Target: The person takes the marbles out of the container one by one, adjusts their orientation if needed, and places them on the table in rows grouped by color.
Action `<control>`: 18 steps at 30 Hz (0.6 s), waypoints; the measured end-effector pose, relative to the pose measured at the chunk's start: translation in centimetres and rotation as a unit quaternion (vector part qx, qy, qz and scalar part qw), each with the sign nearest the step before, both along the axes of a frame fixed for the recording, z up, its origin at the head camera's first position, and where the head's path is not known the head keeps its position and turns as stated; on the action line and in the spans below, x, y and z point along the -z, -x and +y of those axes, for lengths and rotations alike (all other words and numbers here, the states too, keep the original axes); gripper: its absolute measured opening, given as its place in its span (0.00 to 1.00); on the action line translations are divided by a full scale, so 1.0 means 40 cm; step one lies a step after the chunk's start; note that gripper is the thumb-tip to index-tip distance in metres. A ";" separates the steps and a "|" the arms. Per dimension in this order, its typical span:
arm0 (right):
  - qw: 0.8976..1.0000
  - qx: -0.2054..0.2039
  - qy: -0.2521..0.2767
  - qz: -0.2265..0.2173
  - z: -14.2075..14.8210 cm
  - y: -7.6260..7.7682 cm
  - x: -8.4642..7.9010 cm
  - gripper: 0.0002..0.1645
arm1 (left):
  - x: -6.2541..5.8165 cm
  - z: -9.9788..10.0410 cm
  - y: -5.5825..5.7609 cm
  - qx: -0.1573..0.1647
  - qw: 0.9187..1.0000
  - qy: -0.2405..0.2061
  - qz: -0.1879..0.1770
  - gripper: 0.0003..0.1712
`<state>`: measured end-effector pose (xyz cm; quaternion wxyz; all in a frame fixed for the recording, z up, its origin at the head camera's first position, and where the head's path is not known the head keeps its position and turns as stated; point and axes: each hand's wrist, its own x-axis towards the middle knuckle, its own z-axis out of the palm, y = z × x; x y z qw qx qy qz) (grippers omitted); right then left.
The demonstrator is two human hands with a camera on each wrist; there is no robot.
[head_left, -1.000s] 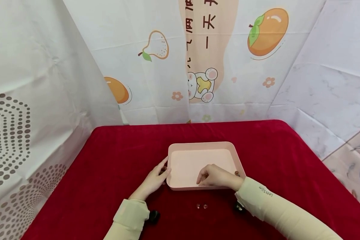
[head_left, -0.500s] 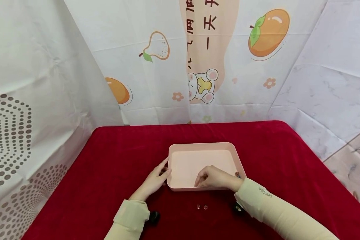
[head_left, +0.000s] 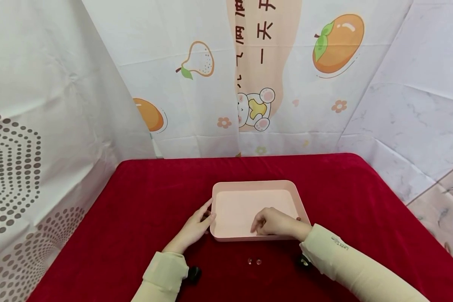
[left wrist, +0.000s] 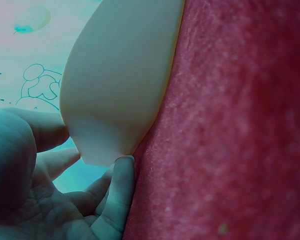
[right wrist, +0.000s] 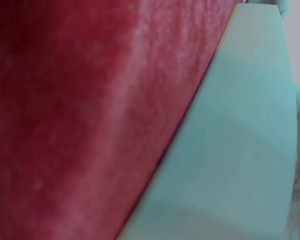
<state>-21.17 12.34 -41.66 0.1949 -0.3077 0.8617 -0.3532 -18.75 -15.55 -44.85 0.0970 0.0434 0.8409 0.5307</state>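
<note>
A shallow pale pink tray [head_left: 245,201] lies on the red cloth in the head view. My left hand [head_left: 192,224] grips its left side near the front corner; in the left wrist view the thumb and fingers are set around the tray's end wall [left wrist: 115,110]. Over the tray's front rim, my right hand [head_left: 275,222] reaches inside with bent fingers pointing down at the floor of the tray. Whether anything sits between those fingertips is hidden. A small brown bead-like piece [head_left: 298,219] shows at the tray's right wall, partly behind the right wrist.
Two small clear, shiny round pieces, one on the left [head_left: 250,261] and one on the right [head_left: 259,261], lie on the cloth in front of the tray. Red cloth [head_left: 166,188] covers the table. A printed curtain [head_left: 196,105] hangs behind its far edge.
My right hand shifted slightly left along the tray's front, then back to the right. Its wrist now covers more of the small pieces by the right wall. The left hand keeps its place.
</note>
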 end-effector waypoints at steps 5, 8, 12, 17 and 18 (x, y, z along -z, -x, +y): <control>1.000 0.003 0.000 -0.009 0.010 0.001 -0.002 0.15 | 0.001 0.001 0.001 -0.003 1.000 0.001 -0.001 0.33; 1.000 0.001 0.003 -0.009 0.017 0.001 -0.002 0.14 | 0.003 0.001 0.001 -0.003 1.000 0.001 0.000 0.33; 1.000 0.006 0.005 -0.010 0.027 0.002 -0.001 0.15 | 0.000 0.000 -0.002 0.000 1.000 -0.001 0.000 0.34; 1.000 0.019 0.008 -0.016 0.037 -0.002 -0.008 0.15 | -0.004 -0.002 -0.004 0.008 1.000 -0.003 0.005 0.34; 1.000 0.021 0.008 -0.017 0.039 -0.003 -0.009 0.15 | -0.004 -0.003 -0.004 0.009 1.000 -0.003 0.006 0.34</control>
